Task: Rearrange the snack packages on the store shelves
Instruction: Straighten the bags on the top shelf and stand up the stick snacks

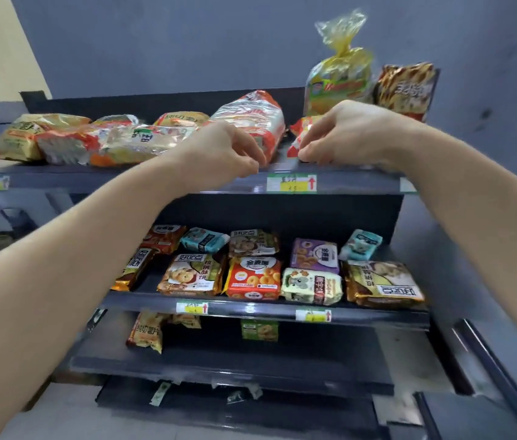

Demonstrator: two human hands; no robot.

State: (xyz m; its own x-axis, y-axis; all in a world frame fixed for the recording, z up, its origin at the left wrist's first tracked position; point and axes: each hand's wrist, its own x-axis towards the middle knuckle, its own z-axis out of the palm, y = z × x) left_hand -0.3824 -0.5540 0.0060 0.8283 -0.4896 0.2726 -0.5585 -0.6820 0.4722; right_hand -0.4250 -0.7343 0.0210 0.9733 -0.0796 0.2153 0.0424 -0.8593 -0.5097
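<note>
dark grey metal store shelves [235, 366] rise in tiers. on the low tier an orange crisp bag [144, 333] and a small green biscuit packet [258, 330] stand far back. the middle tier carries two rows of flat snack packs, among them a red-orange biscuit pack [254, 277] at the front and a purple biscuit pack [314, 255] behind, to its right. both bare forearms reach over these to the top tier's front edge, just above a white and yellow price label with a red arrow [292, 183]. the left hand [225, 150] hangs with fingers curled in front of a long orange and white wrapped packet [250, 122]; whether it grips anything cannot be told. the right hand [343, 134] curls its fingers onto a small red and white snack packet [296, 139] lying near the edge, pinching its near side. behind it a tied clear yellow bag [339, 77] and a brown patterned bag [406, 90] stand side by side.
</note>
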